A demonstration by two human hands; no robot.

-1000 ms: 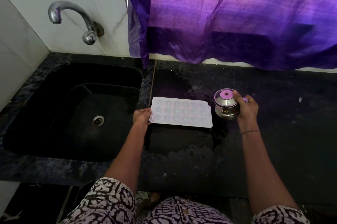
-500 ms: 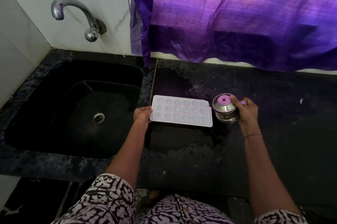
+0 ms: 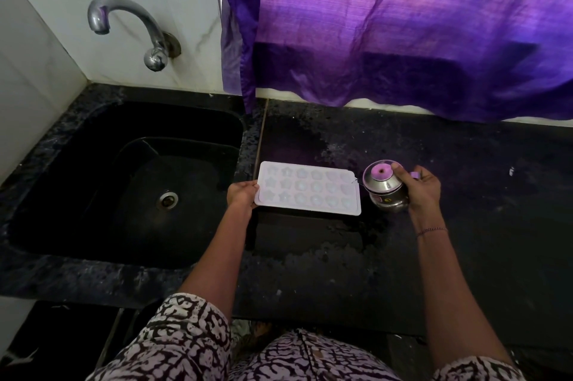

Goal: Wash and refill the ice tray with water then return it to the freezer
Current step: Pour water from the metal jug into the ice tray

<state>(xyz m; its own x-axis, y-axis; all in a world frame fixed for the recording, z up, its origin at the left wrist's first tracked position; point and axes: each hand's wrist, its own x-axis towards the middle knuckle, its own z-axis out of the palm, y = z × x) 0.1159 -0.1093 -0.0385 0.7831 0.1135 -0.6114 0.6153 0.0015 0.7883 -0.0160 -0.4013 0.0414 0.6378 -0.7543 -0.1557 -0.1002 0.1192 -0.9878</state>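
Note:
A white ice tray [image 3: 308,188] with star and round moulds lies flat on the black counter [image 3: 341,256], just right of the sink. My left hand [image 3: 242,193] grips its left edge. My right hand [image 3: 418,187] holds a small steel pot [image 3: 384,187], tilted so its mouth leans toward the tray's right end. The pot almost touches the tray's right edge.
A black sink [image 3: 124,188] with a drain fills the left side, with a chrome tap [image 3: 130,30] on the tiled wall above it. A purple curtain [image 3: 403,24] hangs over the counter's back edge. The counter surface around the tray looks wet.
The steel pot has shifted slightly left, closer to the tray's right edge, and tilted more. My left hand stays on the tray.

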